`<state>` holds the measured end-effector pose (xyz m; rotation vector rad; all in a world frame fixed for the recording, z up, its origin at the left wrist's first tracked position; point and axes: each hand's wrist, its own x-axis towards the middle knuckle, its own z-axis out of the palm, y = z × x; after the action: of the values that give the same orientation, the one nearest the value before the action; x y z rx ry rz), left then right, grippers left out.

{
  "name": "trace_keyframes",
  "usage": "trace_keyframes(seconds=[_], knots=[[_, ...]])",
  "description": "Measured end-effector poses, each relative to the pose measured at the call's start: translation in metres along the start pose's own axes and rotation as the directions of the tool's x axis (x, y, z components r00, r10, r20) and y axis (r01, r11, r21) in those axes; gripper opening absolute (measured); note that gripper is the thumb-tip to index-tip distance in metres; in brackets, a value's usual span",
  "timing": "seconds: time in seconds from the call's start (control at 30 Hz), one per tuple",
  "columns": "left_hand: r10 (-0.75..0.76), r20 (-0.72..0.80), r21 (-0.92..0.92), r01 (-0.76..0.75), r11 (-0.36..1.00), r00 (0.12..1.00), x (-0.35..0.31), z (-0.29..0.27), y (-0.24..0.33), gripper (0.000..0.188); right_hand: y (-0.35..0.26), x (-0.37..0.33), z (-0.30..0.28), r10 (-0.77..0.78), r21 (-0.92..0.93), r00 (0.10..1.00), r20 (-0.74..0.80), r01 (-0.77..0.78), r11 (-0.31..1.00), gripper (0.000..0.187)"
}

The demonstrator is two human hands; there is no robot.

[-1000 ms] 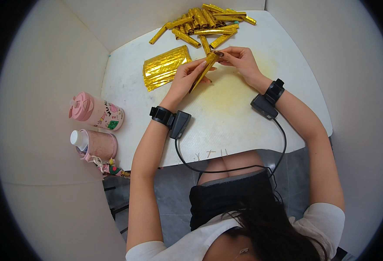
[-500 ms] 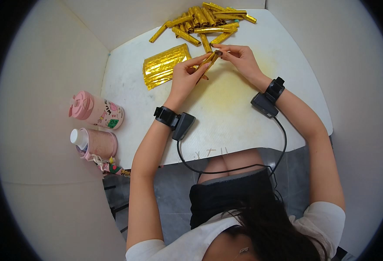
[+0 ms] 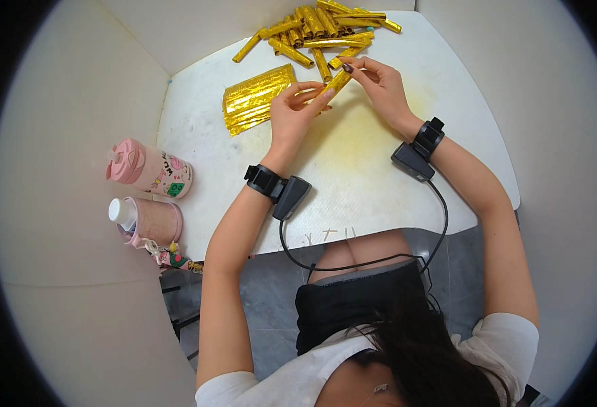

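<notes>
Between my two hands is a rolled tube of shiny gold foil (image 3: pixel 340 81), slanting up to the right above the white table. My left hand (image 3: pixel 296 112) pinches its lower end between thumb and fingers. At the upper end, the fingertips of my right hand (image 3: pixel 378 83) close on the tube. Left of my left hand lies a flat stack of gold foil sheets (image 3: pixel 252 97), its right edge partly behind my fingers. Just beyond my hands, a heap of gold foil rolls (image 3: pixel 315 28) spreads over the far side of the table.
A pink lidded cup (image 3: pixel 152 168) and a pink holder (image 3: pixel 159 222) with a white-capped bottle in it are at the table's left edge. A black cable (image 3: pixel 353 269) links the bands on my wrists and hangs past the white table's (image 3: pixel 353 183) near edge.
The foil tube has turned and moved slightly up and right, showing more of its length. My right hand has shifted a little upward with it, and my left wrist has moved slightly right.
</notes>
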<state>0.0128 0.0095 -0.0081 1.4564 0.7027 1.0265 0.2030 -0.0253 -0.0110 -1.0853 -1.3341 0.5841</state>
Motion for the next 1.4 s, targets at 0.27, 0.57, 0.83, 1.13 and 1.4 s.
trace_keyframes(seconds=[0.27, 0.57, 0.83, 1.13, 1.4], knots=[[0.090, -0.032, 0.177, -0.083, 0.981, 0.995, 0.000, -0.008, -0.003, 0.020, 0.007, 0.002, -0.001, 0.069, 0.024, 0.996, 0.053, -0.070, 0.997, 0.020], [0.267, 0.030, 0.004, -0.267, 0.964, 0.963, 0.007, -0.017, 0.003, 0.027, 0.019, 0.006, -0.013, 0.185, 0.316, 0.981, -0.065, -0.156, 0.936, 0.020], [0.205, 0.133, 0.163, -0.225, 0.960, 0.970, 0.007, -0.025, 0.005, 0.016, 0.022, 0.008, -0.018, 0.205, 0.339, 0.976, -0.077, -0.168, 0.926, 0.018], [0.245, -0.046, 0.023, -0.244, 0.970, 0.968, 0.014, -0.027, -0.004, 0.020, 0.022, 0.007, -0.019, 0.221, 0.282, 0.968, -0.118, -0.181, 0.942, 0.018], [0.121, -0.176, -0.104, -0.141, 0.985, 0.977, 0.012, -0.022, -0.002, 0.020, 0.013, 0.005, -0.017, 0.112, 0.206, 0.988, -0.104, -0.089, 0.975, 0.018]])
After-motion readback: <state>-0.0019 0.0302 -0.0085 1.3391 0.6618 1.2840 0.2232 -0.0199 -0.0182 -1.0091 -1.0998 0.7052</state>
